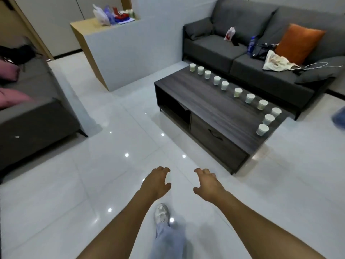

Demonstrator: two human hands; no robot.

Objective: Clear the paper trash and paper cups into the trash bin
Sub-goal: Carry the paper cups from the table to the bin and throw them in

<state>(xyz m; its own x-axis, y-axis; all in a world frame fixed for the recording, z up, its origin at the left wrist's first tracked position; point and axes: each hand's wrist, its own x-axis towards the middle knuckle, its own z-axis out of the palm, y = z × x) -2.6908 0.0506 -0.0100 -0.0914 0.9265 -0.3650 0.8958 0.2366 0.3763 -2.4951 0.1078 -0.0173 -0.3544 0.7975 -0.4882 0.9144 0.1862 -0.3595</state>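
Several paper cups stand upside down in a line along the far and right edges of a dark wooden coffee table, from the far cup to the nearest cup. My left hand and my right hand are stretched out over the white tiled floor, well short of the table, fingers loosely curled and holding nothing. No trash bin and no loose paper trash show in this view.
A grey sofa with an orange cushion, bags and a bottle stands behind the table. Another grey sofa is at the left. A white counter with bags stands at the back. My shoe is on the glossy floor.
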